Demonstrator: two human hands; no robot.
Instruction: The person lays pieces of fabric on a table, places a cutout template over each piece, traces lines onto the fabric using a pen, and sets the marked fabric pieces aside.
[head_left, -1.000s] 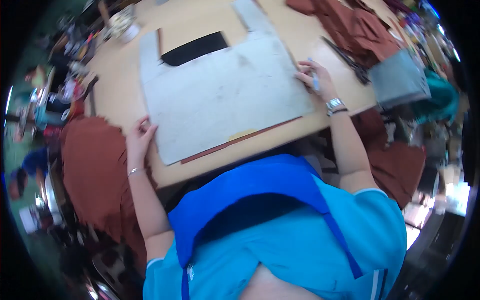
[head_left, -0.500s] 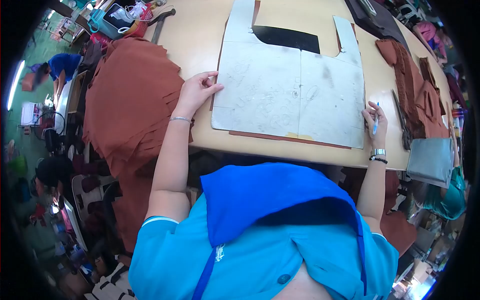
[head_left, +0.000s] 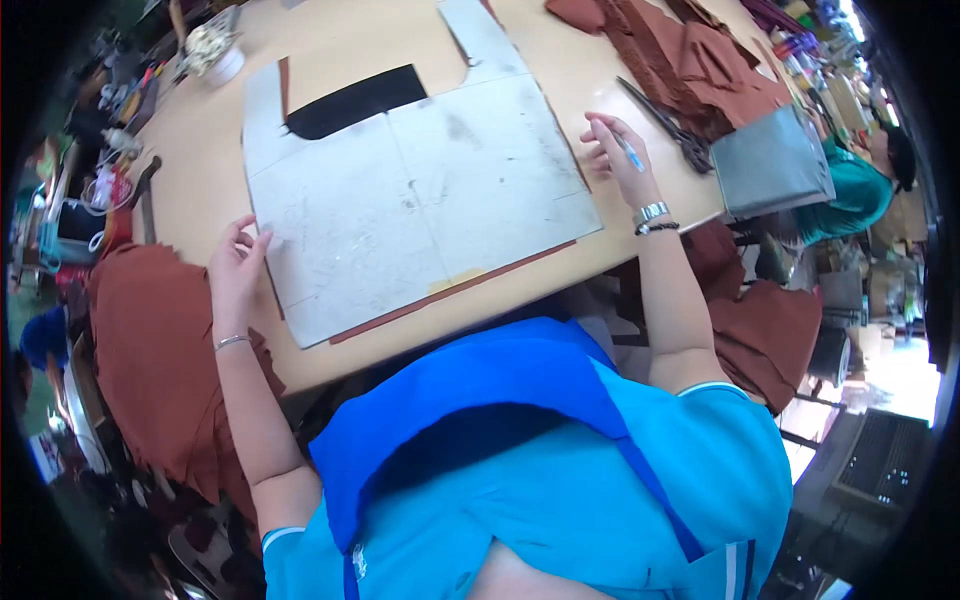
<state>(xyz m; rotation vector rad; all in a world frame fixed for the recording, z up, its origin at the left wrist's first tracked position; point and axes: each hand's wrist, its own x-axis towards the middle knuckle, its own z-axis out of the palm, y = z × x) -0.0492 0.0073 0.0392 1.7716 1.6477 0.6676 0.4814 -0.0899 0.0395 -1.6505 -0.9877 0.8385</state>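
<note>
A pale grey flat template [head_left: 430, 190] with a cut-out at its far side lies on the table [head_left: 190, 190]. Brown fabric [head_left: 450, 292] shows from under its near edge, and a black piece [head_left: 360, 102] lies in the cut-out. At the template's left edge is my left hand [head_left: 238, 268], fingers apart and holding nothing. Just off the right edge, my right hand [head_left: 622, 158] holds a white and blue pen [head_left: 629, 152] between its fingers.
Brown fabric piles hang at the left [head_left: 160, 370] and lie at the back right [head_left: 710, 70]. Scissors [head_left: 680, 135] lie beside a grey box [head_left: 772, 162]. A hammer-like tool [head_left: 148, 200] and white cup [head_left: 222, 65] are at left. A person [head_left: 850, 190] is at far right.
Since half a second ago the camera view has turned, shifting everything in the frame. Compared with one second ago, my right hand has come slightly away from the template's edge, still with the pen.
</note>
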